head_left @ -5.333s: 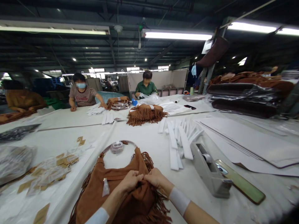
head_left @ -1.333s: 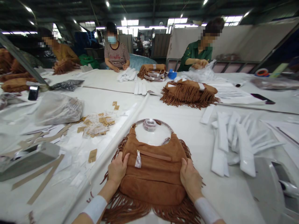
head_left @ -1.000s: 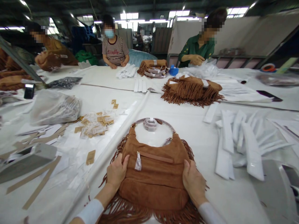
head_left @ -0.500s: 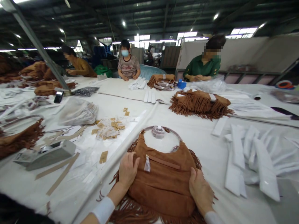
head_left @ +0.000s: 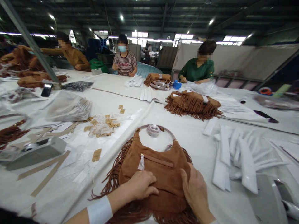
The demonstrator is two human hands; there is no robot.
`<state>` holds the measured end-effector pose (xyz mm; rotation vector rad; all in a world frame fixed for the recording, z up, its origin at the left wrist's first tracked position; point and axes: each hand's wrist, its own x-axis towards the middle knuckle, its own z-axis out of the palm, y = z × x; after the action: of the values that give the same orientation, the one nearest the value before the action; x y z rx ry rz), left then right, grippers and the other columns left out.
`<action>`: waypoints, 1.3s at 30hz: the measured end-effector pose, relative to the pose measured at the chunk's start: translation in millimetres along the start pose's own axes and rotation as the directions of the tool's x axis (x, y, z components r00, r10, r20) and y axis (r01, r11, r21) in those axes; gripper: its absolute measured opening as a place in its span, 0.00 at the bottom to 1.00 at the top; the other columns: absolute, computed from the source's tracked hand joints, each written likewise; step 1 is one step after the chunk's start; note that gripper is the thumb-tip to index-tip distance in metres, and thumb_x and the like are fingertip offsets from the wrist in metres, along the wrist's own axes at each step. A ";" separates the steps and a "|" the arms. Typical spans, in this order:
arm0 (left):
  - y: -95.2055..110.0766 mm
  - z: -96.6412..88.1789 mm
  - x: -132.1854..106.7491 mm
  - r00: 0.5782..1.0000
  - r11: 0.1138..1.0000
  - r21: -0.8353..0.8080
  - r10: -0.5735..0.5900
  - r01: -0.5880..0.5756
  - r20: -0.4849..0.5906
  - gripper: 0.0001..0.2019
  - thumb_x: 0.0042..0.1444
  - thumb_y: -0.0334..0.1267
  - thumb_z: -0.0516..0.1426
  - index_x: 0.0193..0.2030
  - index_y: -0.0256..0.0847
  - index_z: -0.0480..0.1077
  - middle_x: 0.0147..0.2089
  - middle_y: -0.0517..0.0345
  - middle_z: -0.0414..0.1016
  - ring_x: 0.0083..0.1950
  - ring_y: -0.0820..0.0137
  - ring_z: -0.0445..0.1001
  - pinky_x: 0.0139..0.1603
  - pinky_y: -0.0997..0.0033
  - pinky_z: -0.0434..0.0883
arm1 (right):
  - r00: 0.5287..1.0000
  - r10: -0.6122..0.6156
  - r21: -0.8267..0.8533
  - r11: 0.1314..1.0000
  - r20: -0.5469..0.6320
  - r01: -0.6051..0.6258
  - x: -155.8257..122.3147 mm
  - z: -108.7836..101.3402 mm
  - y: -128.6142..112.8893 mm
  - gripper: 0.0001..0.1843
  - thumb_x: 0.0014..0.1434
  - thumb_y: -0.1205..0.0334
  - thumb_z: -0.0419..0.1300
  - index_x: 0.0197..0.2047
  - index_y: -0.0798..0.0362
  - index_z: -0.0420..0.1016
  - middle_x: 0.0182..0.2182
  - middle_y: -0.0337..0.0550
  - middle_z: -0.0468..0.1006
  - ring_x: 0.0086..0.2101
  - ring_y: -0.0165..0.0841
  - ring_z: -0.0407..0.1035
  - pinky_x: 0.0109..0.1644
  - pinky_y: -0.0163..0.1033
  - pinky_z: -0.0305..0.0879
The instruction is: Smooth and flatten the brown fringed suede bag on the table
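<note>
A brown suede handbag [head_left: 154, 177] with long fringes lies flat in front of me, its curved handle away from me. A wrapped zipper pull [head_left: 141, 162] hangs from the zipper on its face. A coiled, wrapped strap [head_left: 153, 131] is by the handle. My left hand [head_left: 141, 185] rests on the lower middle of the bag, open, thumb apart from the fingers. Against the bag's right side lies my right hand [head_left: 194, 185], also open, with thumb and fingers spread over the edge. Neither hand grips the suede visibly.
White padded strips [head_left: 249, 168] lie to the right, near a tape dispenser [head_left: 268, 202]. Another tape dispenser [head_left: 37, 154], brown tags [head_left: 102, 126] and a plastic-wrapped bundle [head_left: 70, 107] are on the left. A fringed bag [head_left: 192, 104] lies farther back. Several people work across the table.
My left hand has moved from the bag's upper left edge to its lower middle. My right hand stays on the right side. The view has shifted slightly, and a far-left person now stretches an arm out.
</note>
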<state>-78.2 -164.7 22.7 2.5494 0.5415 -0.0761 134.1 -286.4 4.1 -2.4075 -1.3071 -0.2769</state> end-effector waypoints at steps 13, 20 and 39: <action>-32.2 -5.5 36.0 0.980 0.965 -0.252 0.112 -0.068 0.164 0.15 0.63 0.44 0.50 0.35 0.38 0.73 0.28 0.60 0.75 0.27 0.74 0.70 0.27 0.77 0.61 | 0.781 -0.593 0.215 0.803 0.198 0.555 -34.0 -9.3 -53.5 0.09 0.66 0.62 0.49 0.35 0.50 0.67 0.30 0.41 0.71 0.31 0.36 0.67 0.35 0.39 0.64; -36.4 0.8 35.7 0.957 0.960 -0.072 0.276 -0.270 0.090 0.09 0.60 0.43 0.55 0.34 0.41 0.70 0.36 0.56 0.77 0.36 0.66 0.75 0.33 0.72 0.64 | 0.748 -0.619 0.319 0.777 0.237 0.542 -26.4 -13.8 -50.4 0.07 0.64 0.60 0.53 0.45 0.51 0.66 0.37 0.44 0.73 0.37 0.37 0.68 0.40 0.42 0.67; -37.7 21.7 46.7 0.996 0.997 -0.019 -0.073 0.072 -0.059 0.11 0.64 0.43 0.49 0.37 0.41 0.67 0.38 0.51 0.76 0.40 0.61 0.76 0.40 0.65 0.71 | 0.781 -0.562 0.208 0.827 0.272 0.522 -50.7 3.3 -70.8 0.34 0.30 0.46 0.77 0.35 0.50 0.65 0.33 0.41 0.72 0.35 0.42 0.67 0.42 0.49 0.66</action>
<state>-49.0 -129.4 -21.7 2.5221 0.6548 -0.0209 47.1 -288.8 0.3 -1.9716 -2.1019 0.0570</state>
